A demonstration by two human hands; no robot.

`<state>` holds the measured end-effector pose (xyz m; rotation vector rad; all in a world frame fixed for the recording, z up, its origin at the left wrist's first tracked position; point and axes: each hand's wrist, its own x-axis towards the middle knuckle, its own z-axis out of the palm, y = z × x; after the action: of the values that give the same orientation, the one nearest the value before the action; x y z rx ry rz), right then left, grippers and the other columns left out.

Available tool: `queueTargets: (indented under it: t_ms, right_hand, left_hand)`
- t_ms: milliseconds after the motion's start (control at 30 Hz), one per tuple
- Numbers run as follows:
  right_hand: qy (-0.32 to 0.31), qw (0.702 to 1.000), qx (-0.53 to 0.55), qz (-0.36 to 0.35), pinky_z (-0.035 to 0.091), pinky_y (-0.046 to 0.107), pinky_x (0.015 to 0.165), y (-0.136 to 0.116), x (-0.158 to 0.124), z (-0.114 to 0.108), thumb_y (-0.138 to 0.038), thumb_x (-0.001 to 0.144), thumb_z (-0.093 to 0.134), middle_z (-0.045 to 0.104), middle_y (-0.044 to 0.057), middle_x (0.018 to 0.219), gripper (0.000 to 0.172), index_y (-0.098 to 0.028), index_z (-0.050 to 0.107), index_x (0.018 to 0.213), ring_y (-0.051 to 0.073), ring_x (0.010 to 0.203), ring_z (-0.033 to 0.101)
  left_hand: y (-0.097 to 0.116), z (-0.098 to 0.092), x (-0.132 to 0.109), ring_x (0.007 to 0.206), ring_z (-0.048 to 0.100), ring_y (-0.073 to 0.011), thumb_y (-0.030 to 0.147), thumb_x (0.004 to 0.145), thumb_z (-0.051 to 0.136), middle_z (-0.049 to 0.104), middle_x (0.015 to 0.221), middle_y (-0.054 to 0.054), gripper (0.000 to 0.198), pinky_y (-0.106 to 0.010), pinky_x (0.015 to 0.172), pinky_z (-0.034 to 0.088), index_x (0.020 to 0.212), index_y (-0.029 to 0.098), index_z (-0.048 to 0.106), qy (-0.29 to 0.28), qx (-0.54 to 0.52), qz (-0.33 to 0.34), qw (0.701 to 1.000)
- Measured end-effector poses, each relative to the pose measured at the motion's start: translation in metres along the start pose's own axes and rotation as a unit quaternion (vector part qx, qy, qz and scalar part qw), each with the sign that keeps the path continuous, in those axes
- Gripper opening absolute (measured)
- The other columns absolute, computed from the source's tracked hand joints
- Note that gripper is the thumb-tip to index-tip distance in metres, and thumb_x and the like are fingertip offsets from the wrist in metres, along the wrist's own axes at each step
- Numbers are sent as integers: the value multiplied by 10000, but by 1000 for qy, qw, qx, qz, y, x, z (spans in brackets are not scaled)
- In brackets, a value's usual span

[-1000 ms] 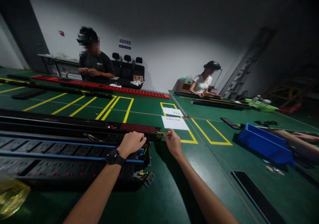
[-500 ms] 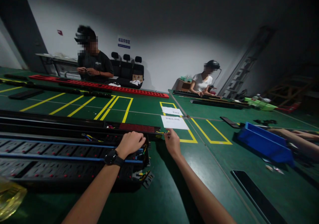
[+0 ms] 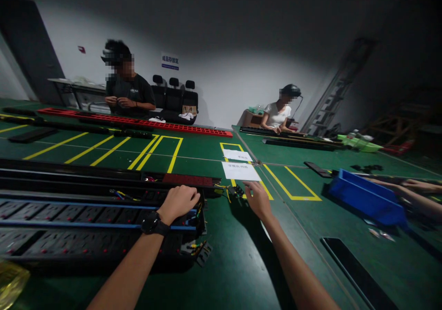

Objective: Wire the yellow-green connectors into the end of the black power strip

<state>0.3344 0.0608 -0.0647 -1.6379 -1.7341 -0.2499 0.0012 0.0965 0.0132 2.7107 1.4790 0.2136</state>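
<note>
Several long black power strips (image 3: 103,241), lined with sockets and red dots, lie side by side at the left. My left hand (image 3: 179,203), wearing a black watch, is curled over the right end of one strip. Coloured wires stick out of the open ends, and a black end piece (image 3: 203,254) hangs from the nearest. Beyond my left hand, yellow wires (image 3: 228,192) run from another strip to a small black end piece (image 3: 236,191) on the table. Just right of that piece, my right hand (image 3: 258,200) hovers with fingers apart, holding nothing visible.
White paper sheets (image 3: 241,171) lie on the green table (image 3: 228,273) among yellow tape outlines. At the right are a blue bin (image 3: 366,199), a phone-like dark slab (image 3: 357,273) and another person's arms (image 3: 397,190). Two people work across the table behind a red grid strip (image 3: 172,127).
My right hand has moved right, away from the wire ends, and its fingers have opened. The small black end piece now shows beside it. My left hand stays on the strip.
</note>
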Motion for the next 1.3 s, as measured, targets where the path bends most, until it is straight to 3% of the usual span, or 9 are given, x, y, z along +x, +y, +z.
queueTargets:
  t_ms: [200,400,600,733,867,933,1067,1300]
  right_hand:
    - [-87,995,-41,-21,520,424,962,-1,-13,1,-328,1020,507,771,97,1220,362,-211,732,1280,302,1093,644]
    - [-125,984,-101,80,498,382,865,-4,-11,4,-482,967,626,783,106,1129,526,-221,628,1424,299,1052,671]
    - [-79,985,-93,125,449,338,774,-5,-6,21,-254,960,571,809,51,1000,315,-240,695,1249,276,971,662]
    - [-76,983,-148,81,420,330,723,-14,-3,25,-344,940,639,783,92,950,179,-244,783,971,274,912,633]
    - [-69,979,-182,58,425,334,721,-22,4,28,-461,947,663,741,130,862,314,-228,771,766,282,912,608]
    - [-65,980,-179,62,427,338,725,-23,7,32,-456,937,677,723,133,832,312,-220,755,748,285,896,603]
    - [-45,987,-128,90,412,329,717,-15,7,42,-285,945,622,706,120,834,219,-206,723,767,265,837,607]
    - [-42,991,-80,96,396,307,691,-7,2,48,-372,994,534,697,70,800,318,-217,691,764,240,788,609]
  left_hand:
    - [-1,-2,1,907,770,-298,418,1043,389,796,935,-102,419,-359,789,535,884,229,727,-5,-3,0,1000]
    - [0,-6,0,933,767,-306,418,1042,374,795,945,-108,434,-359,792,538,895,231,736,-17,-7,-5,1000]
    - [1,-7,1,954,767,-301,402,1046,367,797,966,-114,439,-354,805,536,893,229,740,-21,-15,-7,1000]
    - [0,-7,0,952,766,-298,411,1042,389,796,958,-112,422,-349,811,531,891,230,739,-17,-19,-5,1000]
    - [-1,-4,0,946,766,-285,412,1045,386,798,967,-110,423,-349,830,532,912,236,747,-17,-11,-4,1000]
    - [-1,-3,0,944,768,-284,411,1046,382,801,976,-112,430,-350,827,533,908,236,749,-16,-7,-5,1000]
    - [-2,-1,1,949,768,-289,407,1047,372,803,993,-120,440,-360,825,536,912,232,753,-16,-6,-7,1000]
    - [0,-4,0,955,765,-299,407,1045,387,796,986,-122,422,-385,862,538,924,230,751,-23,-9,-7,1000]
